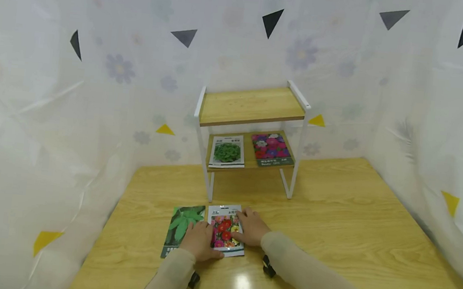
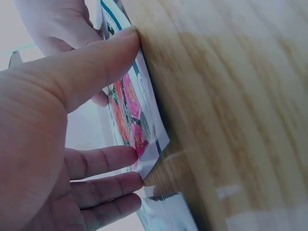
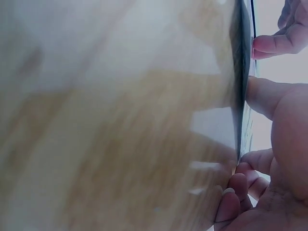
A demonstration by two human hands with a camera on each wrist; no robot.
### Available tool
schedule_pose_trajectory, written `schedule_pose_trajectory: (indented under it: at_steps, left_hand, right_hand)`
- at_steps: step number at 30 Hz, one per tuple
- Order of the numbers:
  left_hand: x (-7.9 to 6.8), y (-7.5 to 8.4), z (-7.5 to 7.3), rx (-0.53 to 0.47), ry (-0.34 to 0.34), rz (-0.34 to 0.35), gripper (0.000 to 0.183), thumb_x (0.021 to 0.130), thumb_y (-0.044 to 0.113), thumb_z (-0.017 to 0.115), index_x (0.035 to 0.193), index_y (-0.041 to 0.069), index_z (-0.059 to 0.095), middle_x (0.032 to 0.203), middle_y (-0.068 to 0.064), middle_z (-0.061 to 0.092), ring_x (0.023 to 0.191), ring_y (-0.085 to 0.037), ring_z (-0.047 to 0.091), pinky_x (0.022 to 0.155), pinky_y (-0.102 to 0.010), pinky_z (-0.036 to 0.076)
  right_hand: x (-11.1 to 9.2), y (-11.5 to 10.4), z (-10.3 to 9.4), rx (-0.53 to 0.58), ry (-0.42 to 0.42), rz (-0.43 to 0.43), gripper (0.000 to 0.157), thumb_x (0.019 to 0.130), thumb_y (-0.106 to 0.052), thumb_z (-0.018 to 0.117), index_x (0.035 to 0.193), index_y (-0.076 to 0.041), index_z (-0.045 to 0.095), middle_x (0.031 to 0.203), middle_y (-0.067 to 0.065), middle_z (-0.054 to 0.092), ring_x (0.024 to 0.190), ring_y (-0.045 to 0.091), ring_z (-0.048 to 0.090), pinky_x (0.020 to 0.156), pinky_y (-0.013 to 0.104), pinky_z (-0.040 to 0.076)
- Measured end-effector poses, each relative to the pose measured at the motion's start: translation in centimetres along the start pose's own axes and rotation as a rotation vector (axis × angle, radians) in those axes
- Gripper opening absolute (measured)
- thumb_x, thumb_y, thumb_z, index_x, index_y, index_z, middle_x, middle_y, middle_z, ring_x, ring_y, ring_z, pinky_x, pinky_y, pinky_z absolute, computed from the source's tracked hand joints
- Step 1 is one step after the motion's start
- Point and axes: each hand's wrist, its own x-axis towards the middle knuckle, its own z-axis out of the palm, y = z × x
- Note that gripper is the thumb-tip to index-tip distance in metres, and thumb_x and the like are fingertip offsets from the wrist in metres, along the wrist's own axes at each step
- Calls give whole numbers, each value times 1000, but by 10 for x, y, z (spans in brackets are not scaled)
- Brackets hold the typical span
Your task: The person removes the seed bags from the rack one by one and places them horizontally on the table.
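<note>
A white-bordered seed packet printed with red, pink and yellow flowers lies on the table in the head view. My left hand is at its left side, thumb on the lower edge; in the left wrist view the other fingers extend nearly straight to the packet's corner. My right hand rests at the right side, thumb over the flower picture and fingertips at the upper right edge. Left of this packet lies a green-leaf seed packet, partly covered by my left hand.
Behind the packets stands a two-tier shelf with white legs. Its lower board holds a leafy green packet on the left and a pink-and-purple flower packet on the right. Patterned white sheeting surrounds the wooden table.
</note>
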Motion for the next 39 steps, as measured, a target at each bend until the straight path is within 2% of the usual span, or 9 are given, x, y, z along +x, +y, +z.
schedule_pose_trajectory:
  at_steps: [7,13,18,22,29,39]
  left_hand:
    - [-3,-1,3,-21,27,3,97,63,68,67,129,0,47,129,-17,47,122,-34,39,101,-59,22]
    - [-6,-2,6,-51,58,10,88,64,66,67,123,3,52,126,-15,49,119,-36,42,99,-60,24]
    - [-8,-4,7,-107,113,13,80,66,64,68,118,4,55,124,-16,49,115,-37,44,98,-59,26]
    - [-7,-7,8,-100,143,12,79,67,65,66,118,4,56,122,-16,50,114,-36,45,97,-58,29]
    - [-7,-7,7,-31,121,23,79,70,65,63,121,5,57,121,-13,52,116,-33,44,97,-57,29]
    - [-9,-7,6,-35,106,21,77,71,62,65,123,6,56,123,-14,51,118,-33,42,98,-57,27]
  right_hand:
    - [-1,-1,1,22,-10,18,75,83,-54,57,139,-8,37,131,12,36,119,34,38,95,44,38]
    - [-5,-1,-1,53,-20,27,74,85,-54,55,140,-8,36,131,12,36,119,32,38,96,44,37]
    - [-6,3,-2,67,-24,7,74,87,-54,51,141,-6,35,130,11,37,117,29,40,94,43,39]
    - [-7,4,-4,98,-16,-13,73,87,-51,54,139,-3,36,124,11,40,112,28,43,90,44,41]
    - [-8,5,-3,104,-9,4,73,82,-51,61,137,-7,41,119,7,41,107,23,44,88,40,42]
    - [-13,1,-8,175,-23,27,73,80,-48,65,136,-7,42,115,4,40,104,21,43,86,39,43]
